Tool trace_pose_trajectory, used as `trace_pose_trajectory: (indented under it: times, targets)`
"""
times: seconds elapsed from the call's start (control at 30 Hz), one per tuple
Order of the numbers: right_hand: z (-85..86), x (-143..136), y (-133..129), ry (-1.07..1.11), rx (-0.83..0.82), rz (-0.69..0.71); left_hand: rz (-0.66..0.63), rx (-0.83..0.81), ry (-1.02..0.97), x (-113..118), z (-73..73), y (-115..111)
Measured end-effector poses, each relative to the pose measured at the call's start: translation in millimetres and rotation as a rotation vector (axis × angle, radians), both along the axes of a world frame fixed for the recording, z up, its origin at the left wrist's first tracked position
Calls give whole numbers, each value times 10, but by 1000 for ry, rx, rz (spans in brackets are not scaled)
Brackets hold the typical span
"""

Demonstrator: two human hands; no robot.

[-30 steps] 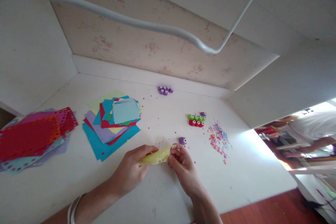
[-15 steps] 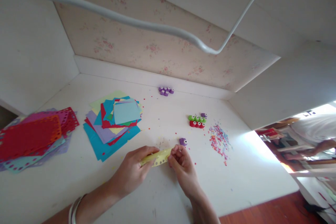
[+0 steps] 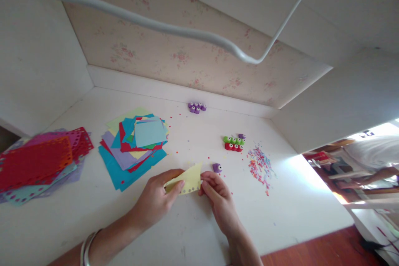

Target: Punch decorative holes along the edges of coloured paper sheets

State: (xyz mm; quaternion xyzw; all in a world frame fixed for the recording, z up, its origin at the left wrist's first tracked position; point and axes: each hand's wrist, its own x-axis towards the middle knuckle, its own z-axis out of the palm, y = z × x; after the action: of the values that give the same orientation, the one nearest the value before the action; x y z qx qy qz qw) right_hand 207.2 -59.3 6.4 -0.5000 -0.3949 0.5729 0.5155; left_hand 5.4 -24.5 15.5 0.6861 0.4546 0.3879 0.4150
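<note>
Head view: yellow paper (image 3: 192,178) juts rightward from left hand (image 3: 157,194)

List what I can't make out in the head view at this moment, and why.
All in the head view:
- Back of the yellow paper: turned away, partly under the left hand.
- Right hand's exact grip on the paper: curled fingers hide it.
- Lower sheets of the paper stack: covered by upper ones.
- Red sheet: cut by the left edge.
- Confetti shapes: too small.
</note>
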Motion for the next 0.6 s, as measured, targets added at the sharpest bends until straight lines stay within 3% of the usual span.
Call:
trace_pose_trajectory:
  times: [0.6]
  targets:
    - [120,-11,5,153,-108,-14,-13,-39,1,-1,6,-19]
